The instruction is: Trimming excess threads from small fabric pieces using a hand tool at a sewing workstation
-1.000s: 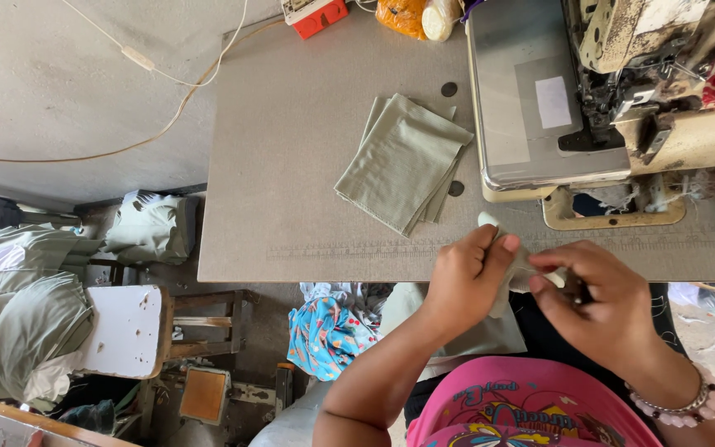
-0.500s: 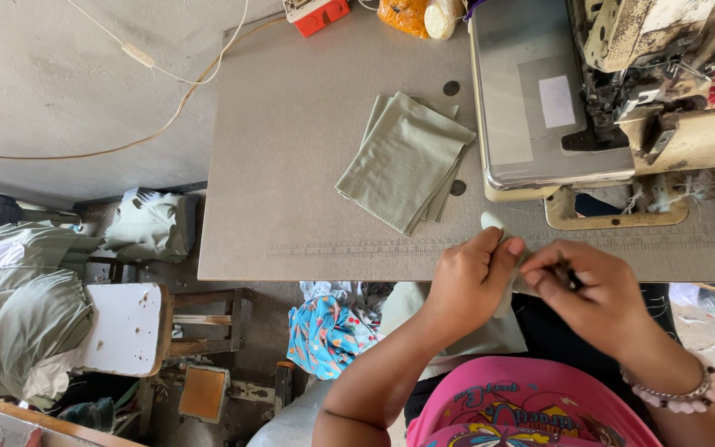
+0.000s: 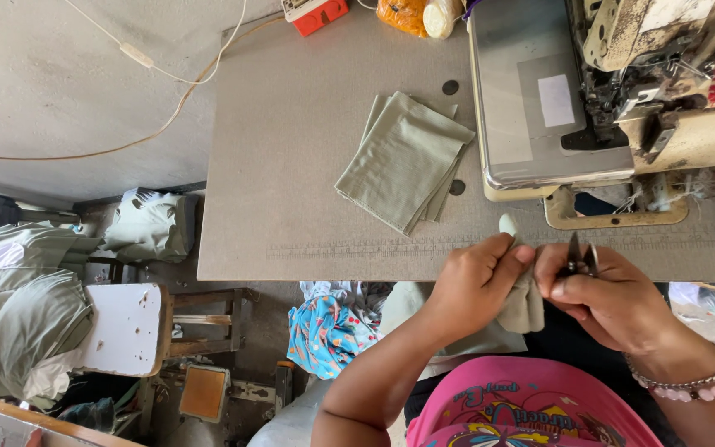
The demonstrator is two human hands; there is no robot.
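Both hands shifted slightly right. Left hand (image 3: 477, 281) pinches small green cloth piece (image 3: 525, 300); right hand (image 3: 606, 294) grips thread snips (image 3: 579, 255). Cloth looks light, limp; best held near edge.

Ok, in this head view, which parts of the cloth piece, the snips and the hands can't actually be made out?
- Cloth piece: mostly bunched inside the left hand; its shape and edges are hidden.
- Thread snips: only the dark tips show above the right hand; the fingers cover the rest.
- Any thread being cut: too small to see.
- Sewing machine: cut off by the top and right edges.
- Stack of folded cloth: the number of pieces is unclear.
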